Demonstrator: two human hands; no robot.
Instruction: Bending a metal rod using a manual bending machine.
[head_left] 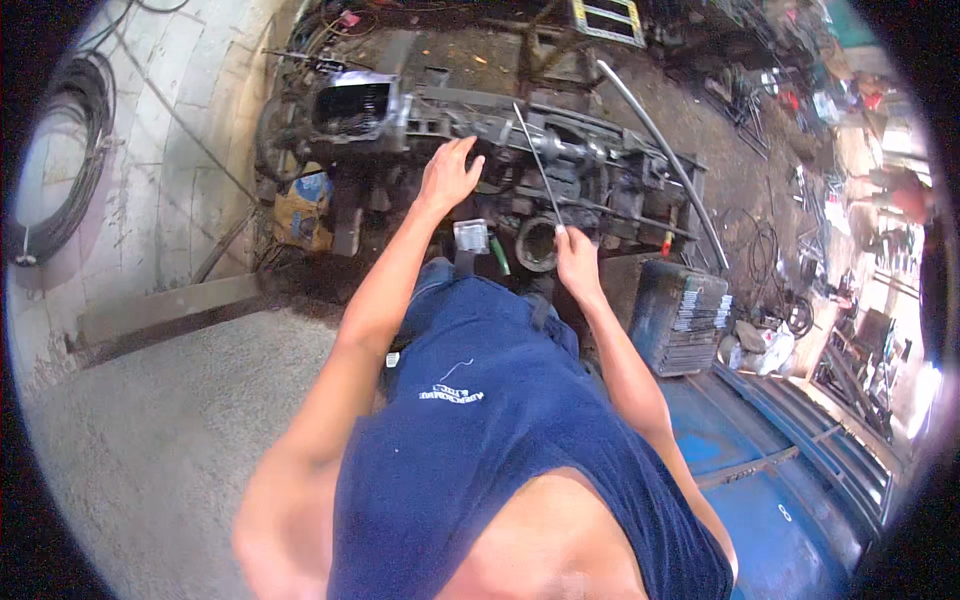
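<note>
My right hand [576, 258] is closed around the near end of a long thin metal rod [538, 165], which slants up and away to the left. The rod's far part lies over a dark, greasy machine [570, 150] with shafts, rails and a round ring [538, 245] at its near side. Over the machine's left half hovers my left hand [452, 172], fingers apart and holding nothing; whether it touches the machine I cannot tell. Between my hands, nearer to me, are a small silver-grey box [470, 236] and a green stick-like piece [499, 255].
A bent grey pipe [665, 155] arcs along the machine's right side. Beside my right forearm stands a dark ribbed metal block [682, 318], with a blue metal panel [770, 470] below it. A cable coil [75, 150] hangs on the left wall. Scrap litters the right floor.
</note>
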